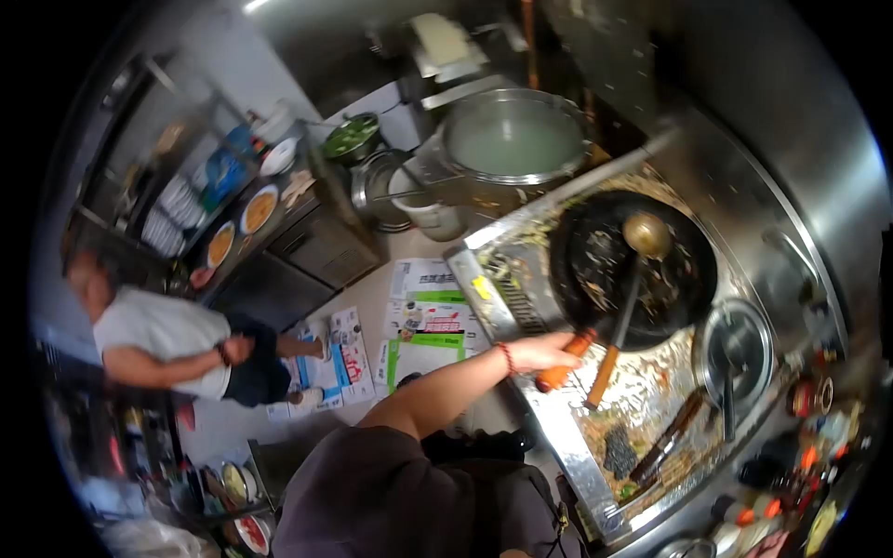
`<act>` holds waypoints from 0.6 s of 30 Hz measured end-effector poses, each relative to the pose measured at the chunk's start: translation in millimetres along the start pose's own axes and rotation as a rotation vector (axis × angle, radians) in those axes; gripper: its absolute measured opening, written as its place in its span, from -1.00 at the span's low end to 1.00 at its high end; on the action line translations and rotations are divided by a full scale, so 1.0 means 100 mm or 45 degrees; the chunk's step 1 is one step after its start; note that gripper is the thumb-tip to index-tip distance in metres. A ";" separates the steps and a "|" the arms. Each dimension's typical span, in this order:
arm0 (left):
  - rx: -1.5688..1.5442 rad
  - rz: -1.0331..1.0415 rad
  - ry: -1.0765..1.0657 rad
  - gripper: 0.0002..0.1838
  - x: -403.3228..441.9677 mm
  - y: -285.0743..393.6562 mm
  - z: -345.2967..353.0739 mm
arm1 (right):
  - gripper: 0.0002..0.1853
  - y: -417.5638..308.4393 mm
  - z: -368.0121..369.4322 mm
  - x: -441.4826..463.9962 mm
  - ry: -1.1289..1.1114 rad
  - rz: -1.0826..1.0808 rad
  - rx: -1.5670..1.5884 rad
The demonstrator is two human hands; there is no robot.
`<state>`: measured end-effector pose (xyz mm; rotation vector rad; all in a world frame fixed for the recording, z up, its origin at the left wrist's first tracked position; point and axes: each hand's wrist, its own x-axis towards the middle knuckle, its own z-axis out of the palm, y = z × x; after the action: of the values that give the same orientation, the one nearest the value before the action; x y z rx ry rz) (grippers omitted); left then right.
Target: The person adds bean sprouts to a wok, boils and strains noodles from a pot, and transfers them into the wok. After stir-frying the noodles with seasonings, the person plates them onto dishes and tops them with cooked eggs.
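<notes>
My left hand (547,353), with a red bead bracelet at the wrist, is closed around the orange-red handle (555,377) of a large black wok (569,237). Dark bits and pale shreds of food cling to the inside of the wok. A ladle (646,235) lies with its bowl in the wok, and its wooden handle (605,374) sticks out just right of my hand without being held. My right hand is not visible.
Food scraps litter the steel stove top (521,251). A pot of cloudy liquid (512,139) stands behind, a metal bowl (737,349) at right. Another person (177,344) stands at left near plates of food (259,212). Flattened cartons (428,321) cover the floor.
</notes>
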<state>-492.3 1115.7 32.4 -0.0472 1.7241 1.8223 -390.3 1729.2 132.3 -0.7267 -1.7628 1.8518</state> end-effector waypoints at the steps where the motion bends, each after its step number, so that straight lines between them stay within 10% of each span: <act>1: 0.507 0.129 0.099 -0.52 -0.02 0.02 -0.07 | -0.56 -0.01 0.34 -0.26 -0.070 0.127 0.049; 5: 0.896 0.442 0.308 -0.44 -0.53 0.52 -0.09 | -0.56 -0.01 1.49 -1.34 -0.409 0.513 0.109; 9: 0.060 0.820 -0.446 -0.62 -0.94 0.65 -0.18 | -0.49 -0.04 2.52 -2.67 -0.678 0.764 0.103; 11: -0.330 0.856 -0.535 -0.27 -1.29 0.58 -0.36 | -0.47 -0.23 3.58 -4.03 -0.841 0.195 0.318; 16: -0.261 1.011 0.537 -0.28 -2.60 0.21 -2.22 | -0.62 0.30 5.66 -5.75 -1.558 0.454 0.201; 18: -0.332 0.906 0.703 -0.35 -3.20 0.03 -3.07 | -0.77 0.40 6.35 -5.85 -2.354 -0.096 -0.177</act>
<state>-353.1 705.7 127.8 -0.0509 2.0139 2.7544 -378.0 864.5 141.1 1.6133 -2.6130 2.3814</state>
